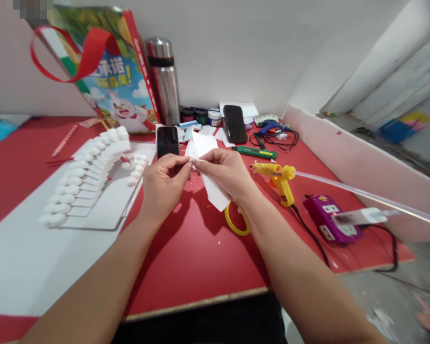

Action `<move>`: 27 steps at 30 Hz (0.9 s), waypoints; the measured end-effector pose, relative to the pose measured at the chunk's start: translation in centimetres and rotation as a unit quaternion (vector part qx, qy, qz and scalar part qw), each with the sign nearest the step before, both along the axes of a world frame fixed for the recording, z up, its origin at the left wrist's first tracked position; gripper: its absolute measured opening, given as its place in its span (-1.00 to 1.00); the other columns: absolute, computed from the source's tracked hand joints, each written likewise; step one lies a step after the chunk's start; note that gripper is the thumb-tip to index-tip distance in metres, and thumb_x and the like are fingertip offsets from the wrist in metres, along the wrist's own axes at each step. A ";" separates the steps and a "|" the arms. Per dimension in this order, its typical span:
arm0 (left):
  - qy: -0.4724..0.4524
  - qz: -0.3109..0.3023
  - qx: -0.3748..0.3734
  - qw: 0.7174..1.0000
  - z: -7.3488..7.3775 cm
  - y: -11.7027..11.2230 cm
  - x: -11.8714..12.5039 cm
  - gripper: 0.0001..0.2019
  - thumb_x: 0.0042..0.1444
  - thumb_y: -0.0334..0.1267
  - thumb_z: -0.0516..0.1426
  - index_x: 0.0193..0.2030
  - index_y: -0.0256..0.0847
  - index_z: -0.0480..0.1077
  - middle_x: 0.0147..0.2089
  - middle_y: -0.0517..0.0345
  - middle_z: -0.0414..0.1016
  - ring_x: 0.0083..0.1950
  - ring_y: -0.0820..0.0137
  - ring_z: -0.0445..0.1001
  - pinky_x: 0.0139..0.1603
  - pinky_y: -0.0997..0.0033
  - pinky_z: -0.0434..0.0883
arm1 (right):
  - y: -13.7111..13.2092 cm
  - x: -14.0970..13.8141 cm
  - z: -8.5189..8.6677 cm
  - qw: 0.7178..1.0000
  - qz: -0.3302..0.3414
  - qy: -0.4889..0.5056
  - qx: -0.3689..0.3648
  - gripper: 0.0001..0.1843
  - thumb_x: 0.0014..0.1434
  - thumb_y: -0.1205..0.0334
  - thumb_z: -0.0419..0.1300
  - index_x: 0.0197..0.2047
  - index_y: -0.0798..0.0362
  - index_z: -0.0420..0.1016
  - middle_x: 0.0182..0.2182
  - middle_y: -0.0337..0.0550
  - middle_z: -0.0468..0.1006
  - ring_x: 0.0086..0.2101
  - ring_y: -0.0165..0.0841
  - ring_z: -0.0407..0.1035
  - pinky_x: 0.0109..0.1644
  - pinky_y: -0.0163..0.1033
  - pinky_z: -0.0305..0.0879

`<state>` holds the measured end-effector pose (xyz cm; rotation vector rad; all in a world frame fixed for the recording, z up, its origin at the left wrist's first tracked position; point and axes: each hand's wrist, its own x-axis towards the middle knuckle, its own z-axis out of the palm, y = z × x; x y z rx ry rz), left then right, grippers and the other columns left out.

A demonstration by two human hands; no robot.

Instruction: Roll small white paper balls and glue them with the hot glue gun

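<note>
— Where the two hands meet above the red counter (186, 258), what sits between them?

— A white paper piece (215, 197). The left hand (163, 184) pinches its edge, thumb and fingertips pressed together on it. The right hand (224, 174) has its grip clamped on the same piece, right beside the left fingertips. The paper is held up off the counter: one end rises behind the fingers, the other hangs below the right palm.

— And around them?

— Under the right wrist lie scissors, of which only a yellow handle loop (235, 223) shows. Just right of that hand a yellow glue gun (281, 179) stands on the counter, a clear glue stick jutting from its back and its black cord running to a purple power strip (326, 217). A green utility knife (256, 153) lies behind the gun. Left of the hands stands a white stepped model (89, 177) edged with rounded white knobs. A black phone (167, 141) is propped behind the left hand.

— Farther back?

— A steel flask (164, 81) against the wall, beside a colourful box (114, 81) with a red ribbon handle.
</note>
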<state>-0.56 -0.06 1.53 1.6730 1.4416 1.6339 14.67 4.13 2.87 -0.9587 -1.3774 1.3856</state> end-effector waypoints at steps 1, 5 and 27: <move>0.019 0.009 0.021 1.000 -0.1 0.0 0.1 -0.90 0.22 -0.32 0.25 -0.22 -0.24 0.63 -0.37 0.15 0.55 -0.38 0.44 0.49 -0.33 0.45 0.44 | -0.2 -0.3 -0.1 0.999 -0.032 -0.025 0.035 -0.75 -0.03 0.13 0.46 -0.45 0.10 0.53 -0.49 -0.23 0.56 -0.44 -0.43 0.38 -0.35 -0.30 0.25; 0.142 0.053 0.130 0.980 -0.4 -0.1 0.3 -0.89 0.27 -0.35 0.21 -0.22 -0.25 0.61 -0.26 0.05 0.61 -0.28 0.39 0.53 -0.22 0.40 0.48 | -0.7 -1.2 -0.6 0.981 -0.112 -0.090 0.131 -0.87 0.05 0.22 0.35 -0.45 0.06 0.51 -0.50 -0.25 0.55 -0.43 -0.40 0.39 -0.32 -0.26 0.28; -0.049 -0.083 0.016 0.995 0.2 0.4 -0.7 -0.88 0.25 -0.22 0.29 -0.13 -0.05 0.68 -0.27 0.16 0.60 -0.32 0.43 0.52 -0.26 0.40 0.51 | -1.1 0.6 1.1 0.967 -0.002 -0.120 0.226 -0.85 0.30 0.18 0.24 -0.32 0.01 0.48 -0.34 -0.18 0.62 -0.30 -0.32 0.47 -0.14 -0.20 0.36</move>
